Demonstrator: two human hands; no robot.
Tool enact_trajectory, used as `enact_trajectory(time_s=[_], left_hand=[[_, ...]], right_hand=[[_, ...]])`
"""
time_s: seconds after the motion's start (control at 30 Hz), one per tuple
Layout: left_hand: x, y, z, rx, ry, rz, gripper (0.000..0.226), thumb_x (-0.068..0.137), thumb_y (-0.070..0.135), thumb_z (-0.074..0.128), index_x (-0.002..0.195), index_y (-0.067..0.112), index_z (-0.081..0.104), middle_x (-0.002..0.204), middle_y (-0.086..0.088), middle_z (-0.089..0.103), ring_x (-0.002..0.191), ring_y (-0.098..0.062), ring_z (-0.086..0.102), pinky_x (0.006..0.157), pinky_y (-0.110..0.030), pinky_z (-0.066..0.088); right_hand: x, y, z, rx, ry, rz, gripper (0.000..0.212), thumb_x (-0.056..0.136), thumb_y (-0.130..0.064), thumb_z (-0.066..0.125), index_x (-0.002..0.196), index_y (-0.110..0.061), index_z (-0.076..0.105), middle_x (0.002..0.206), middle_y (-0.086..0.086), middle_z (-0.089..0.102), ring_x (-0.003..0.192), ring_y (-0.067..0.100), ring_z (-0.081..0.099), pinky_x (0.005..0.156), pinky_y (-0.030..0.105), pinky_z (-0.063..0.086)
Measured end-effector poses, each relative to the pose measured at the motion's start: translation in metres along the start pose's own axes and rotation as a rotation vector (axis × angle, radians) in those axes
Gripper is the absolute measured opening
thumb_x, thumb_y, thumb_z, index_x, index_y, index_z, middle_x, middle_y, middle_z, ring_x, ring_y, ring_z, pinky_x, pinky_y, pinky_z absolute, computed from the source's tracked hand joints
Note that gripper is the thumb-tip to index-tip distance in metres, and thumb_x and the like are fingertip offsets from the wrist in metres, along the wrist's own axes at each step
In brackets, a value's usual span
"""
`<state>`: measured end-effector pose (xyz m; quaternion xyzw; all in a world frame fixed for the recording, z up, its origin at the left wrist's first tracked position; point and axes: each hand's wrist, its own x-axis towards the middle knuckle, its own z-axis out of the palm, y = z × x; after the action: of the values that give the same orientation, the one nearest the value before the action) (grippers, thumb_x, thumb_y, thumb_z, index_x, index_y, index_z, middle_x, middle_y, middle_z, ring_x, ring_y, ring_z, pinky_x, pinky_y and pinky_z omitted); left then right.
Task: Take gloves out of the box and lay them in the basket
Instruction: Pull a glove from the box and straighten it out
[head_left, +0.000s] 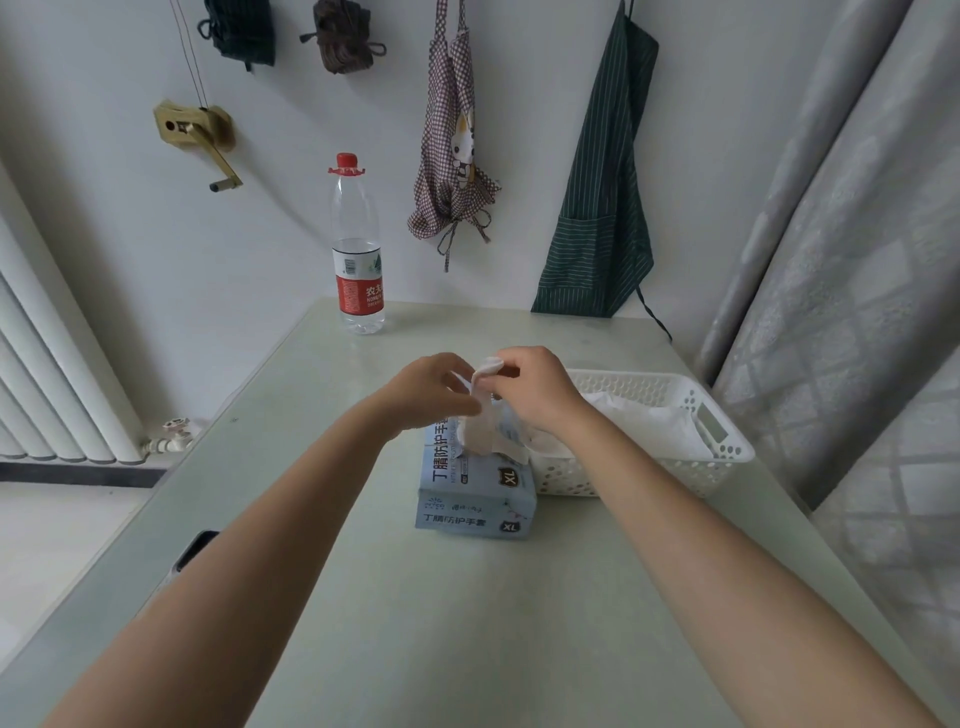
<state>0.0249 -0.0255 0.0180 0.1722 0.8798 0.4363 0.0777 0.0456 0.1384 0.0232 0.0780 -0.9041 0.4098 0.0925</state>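
Both hands pinch one white glove (480, 415) above the box (475, 488): left hand (434, 389) mid-glove, right hand (535, 392) at its top. Basket (727, 452) beside the box holds gloves.

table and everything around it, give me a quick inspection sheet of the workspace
surface: pale green table, bare in the near part
job's things: blue glove box beside white perforated basket, white gloves already in the basket; one white glove half drawn out of the box
clutter: water bottle at the far edge; dark phone at the left edge
grippers: left hand and right hand both pinch the glove above the box
cables: nothing seen
surroundings: checked apron and green striped apron on the wall, radiator left, curtain right
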Motion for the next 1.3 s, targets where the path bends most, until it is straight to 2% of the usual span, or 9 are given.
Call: enact_trajectory(time_s=[0.1,0.2,0.4,0.67,0.8,0.93,1.13,1.2,1.3], left_hand=[[0.001,-0.01,0.007,0.105,-0.041,-0.036,0.03,0.075,0.019,0.081,0.092,0.025,0.058,0.092,0.002,0.065,0.082,-0.017,0.062,0.071,-0.027,0.051],[0.001,-0.013,0.011,0.199,0.033,0.017,0.028,0.073,0.021,0.081,0.078,0.03,0.054,0.09,0.003,0.063,0.08,-0.015,0.06,0.068,-0.025,0.048],[0.004,-0.011,0.01,0.384,-0.009,0.038,0.034,0.074,0.029,0.079,0.096,0.026,0.053,0.099,0.002,0.057,0.09,-0.018,0.057,0.074,-0.026,0.047],[0.003,-0.015,0.011,0.319,-0.087,0.048,0.037,0.076,0.035,0.079,0.108,0.023,0.065,0.102,0.005,0.065,0.092,-0.015,0.062,0.083,-0.033,0.054],[0.0,-0.005,0.003,0.222,0.197,0.142,0.01,0.085,0.025,0.072,0.086,0.015,0.075,0.082,0.011,0.067,0.076,-0.003,0.061,0.072,-0.015,0.047],[-0.003,0.003,0.003,0.222,0.227,0.163,0.007,0.083,0.022,0.074,0.083,0.017,0.079,0.08,0.005,0.072,0.072,-0.007,0.063,0.068,-0.016,0.048],[0.002,-0.005,0.008,0.11,0.278,0.079,0.029,0.082,0.03,0.073,0.06,0.014,0.064,0.064,0.0,0.069,0.051,-0.007,0.052,0.05,-0.021,0.037],[0.004,-0.009,0.01,0.07,0.243,0.057,0.031,0.079,0.034,0.076,0.071,0.006,0.065,0.068,-0.002,0.067,0.056,-0.009,0.05,0.054,-0.026,0.037],[0.004,-0.016,0.01,0.105,0.054,0.01,0.049,0.071,0.042,0.084,0.109,0.018,0.064,0.104,0.003,0.064,0.093,-0.014,0.059,0.083,-0.032,0.048]], right_hand=[[0.003,-0.005,-0.001,0.043,0.029,-0.028,0.019,0.085,-0.014,0.07,0.083,0.004,0.067,0.083,0.02,0.067,0.07,0.019,0.055,0.069,0.032,0.046],[0.002,-0.013,-0.004,0.106,0.07,-0.035,0.01,0.087,-0.012,0.07,0.089,-0.003,0.073,0.078,0.002,0.069,0.069,0.007,0.057,0.069,0.022,0.048],[0.005,-0.016,-0.013,0.172,0.17,-0.088,0.009,0.087,-0.011,0.071,0.094,-0.01,0.077,0.064,-0.019,0.059,0.056,-0.009,0.053,0.063,0.008,0.041],[0.005,-0.012,-0.01,0.182,0.152,-0.074,0.01,0.089,-0.01,0.068,0.093,-0.015,0.076,0.072,-0.011,0.065,0.06,0.007,0.058,0.061,0.012,0.047],[0.005,-0.011,-0.01,0.043,-0.015,0.041,0.015,0.096,-0.022,0.058,0.099,-0.011,0.068,0.078,-0.004,0.065,0.064,0.015,0.066,0.063,0.024,0.05],[0.004,-0.008,-0.005,-0.032,-0.197,0.153,0.035,0.091,-0.04,0.056,0.104,-0.009,0.065,0.094,0.008,0.068,0.074,0.014,0.069,0.061,0.028,0.047],[0.0,-0.006,-0.009,-0.103,-0.328,0.106,0.008,0.082,-0.013,0.069,0.089,-0.009,0.068,0.089,0.006,0.068,0.076,0.014,0.059,0.069,0.029,0.049],[0.001,-0.002,-0.004,-0.178,-0.297,0.1,0.011,0.082,-0.018,0.074,0.089,-0.01,0.069,0.093,0.006,0.069,0.078,0.015,0.058,0.073,0.031,0.049],[0.002,0.004,0.0,-0.194,-0.226,0.063,0.007,0.085,-0.01,0.067,0.083,-0.016,0.067,0.087,0.0,0.065,0.08,0.017,0.057,0.072,0.031,0.048]])
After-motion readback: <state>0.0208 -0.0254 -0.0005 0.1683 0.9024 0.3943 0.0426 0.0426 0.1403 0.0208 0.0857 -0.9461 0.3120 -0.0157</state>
